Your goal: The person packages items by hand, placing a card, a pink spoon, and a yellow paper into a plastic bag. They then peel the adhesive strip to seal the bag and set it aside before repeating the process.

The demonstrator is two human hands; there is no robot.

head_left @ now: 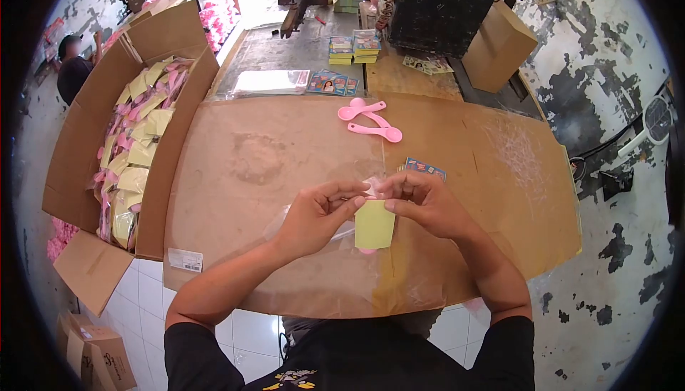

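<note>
Both my hands meet over the front middle of the cardboard-covered table. My left hand (312,218) pinches the upper left of a pale yellow card (374,227), and my right hand (426,205) pinches its upper right. Clear plastic (372,183) bunches between my fingertips above the card. A bit of pink (367,251) peeks out below the card; what it belongs to is hidden. Just beyond my right hand lie blue printed cards (427,168). Farther up the table rest several pink measuring spoons (376,133), crossing one another.
At left stands an open carton (77,152) full of packets (139,154) with yellow cards and pink pieces. Behind the cardboard sheet (235,127) are plastic sleeves (271,81), card stacks (353,47) and a black box (444,6). A person (75,66) is at far left.
</note>
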